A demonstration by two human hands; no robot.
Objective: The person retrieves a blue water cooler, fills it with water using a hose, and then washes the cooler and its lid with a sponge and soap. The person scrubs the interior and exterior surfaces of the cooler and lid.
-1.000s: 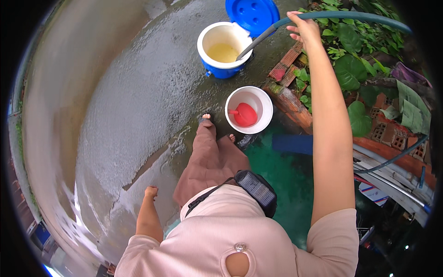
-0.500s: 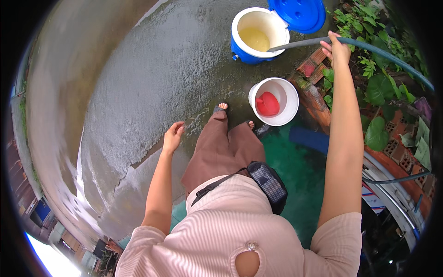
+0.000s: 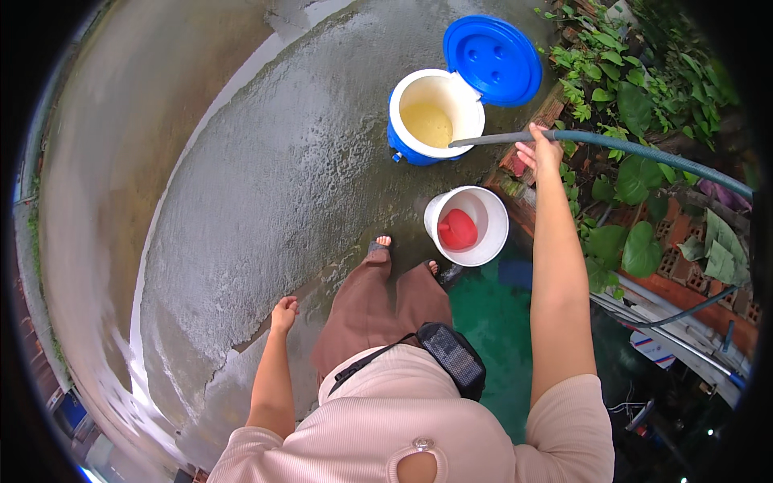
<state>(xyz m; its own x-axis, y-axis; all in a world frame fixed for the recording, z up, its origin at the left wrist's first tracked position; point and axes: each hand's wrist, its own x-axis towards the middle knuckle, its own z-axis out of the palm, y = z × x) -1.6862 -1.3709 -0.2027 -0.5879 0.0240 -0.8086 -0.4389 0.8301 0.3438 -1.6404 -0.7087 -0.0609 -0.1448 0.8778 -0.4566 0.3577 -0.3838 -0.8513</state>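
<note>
The hose (image 3: pixel 596 139) reaches in from the right of the cooler (image 3: pixel 467 105), its grey end at the cooler's near-right rim. The right hand (image 3: pixel 541 149) grips it just right of the cooler; the left hand (image 3: pixel 283 314), well to its near left, hangs loosely curled, whether empty I can't tell. Seems to me the cooler's being filled or rinsed; next calls for a steady aim inside the rim. Nearer than the cooler stands a white bucket (image 3: pixel 491 217).

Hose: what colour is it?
The hose is grey toward its tip, blue-green beyond the right hand; head view shows it best.
</note>
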